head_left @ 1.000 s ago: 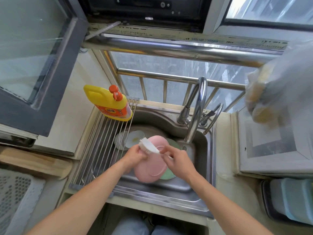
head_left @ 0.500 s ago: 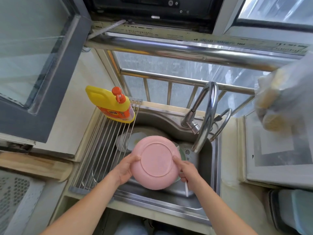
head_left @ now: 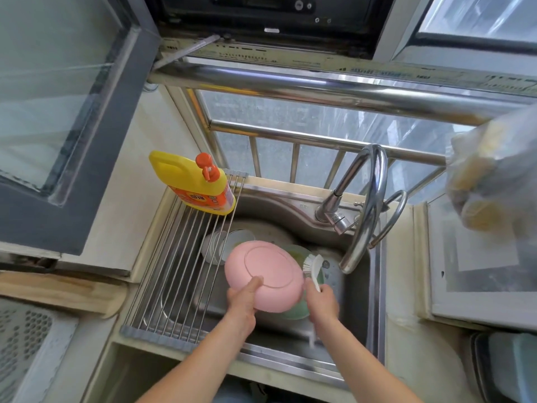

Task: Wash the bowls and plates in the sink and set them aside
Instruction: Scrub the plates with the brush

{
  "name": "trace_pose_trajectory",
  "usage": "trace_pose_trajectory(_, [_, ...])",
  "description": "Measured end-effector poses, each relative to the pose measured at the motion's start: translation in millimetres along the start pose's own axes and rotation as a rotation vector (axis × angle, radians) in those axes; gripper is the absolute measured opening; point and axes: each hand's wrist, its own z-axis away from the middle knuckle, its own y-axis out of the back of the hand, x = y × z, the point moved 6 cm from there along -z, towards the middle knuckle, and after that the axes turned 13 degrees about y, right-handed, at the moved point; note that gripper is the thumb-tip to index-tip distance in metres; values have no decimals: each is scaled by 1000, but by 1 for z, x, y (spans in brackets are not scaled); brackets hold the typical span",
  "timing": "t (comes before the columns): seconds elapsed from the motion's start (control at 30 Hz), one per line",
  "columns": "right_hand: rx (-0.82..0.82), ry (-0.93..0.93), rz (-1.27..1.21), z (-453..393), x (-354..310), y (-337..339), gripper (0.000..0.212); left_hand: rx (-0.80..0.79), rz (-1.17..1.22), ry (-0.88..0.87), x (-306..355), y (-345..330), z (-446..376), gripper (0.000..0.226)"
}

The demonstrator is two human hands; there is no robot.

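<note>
**Over the sink: pink bowl mid-scrub**

Above the sink (head_left: 360,286), the left hand (head_left: 242,301) is pinching the upturned pink bowl (head_left: 266,276) by its rim while the right hand (head_left: 322,303) is gripping a white dish brush (head_left: 313,269). Wet plastic could slip onto the green plate (head_left: 296,311) below.

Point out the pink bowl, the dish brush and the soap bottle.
pink bowl (head_left: 268,271): head view, upturned base.
dish brush (head_left: 313,264): head view, bristle head.
soap bottle (head_left: 200,187): head view, orange label.
</note>
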Motion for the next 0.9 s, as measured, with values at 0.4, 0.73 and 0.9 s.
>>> trace_pose_trajectory(0.4, [-41, 592, 361, -21, -35, 16, 17, -125, -901, -249, 62, -9, 0, 75])
trace_pose_trajectory(0.73, [77, 568, 205, -19, -37, 25, 19, -280, -987, -337, 73, -30, 13, 73])
trace_pose_trajectory(0.9, [-89, 738, 225, -5, -54, 1, 13, -312, -960, -368, 67, -32, 15, 77])
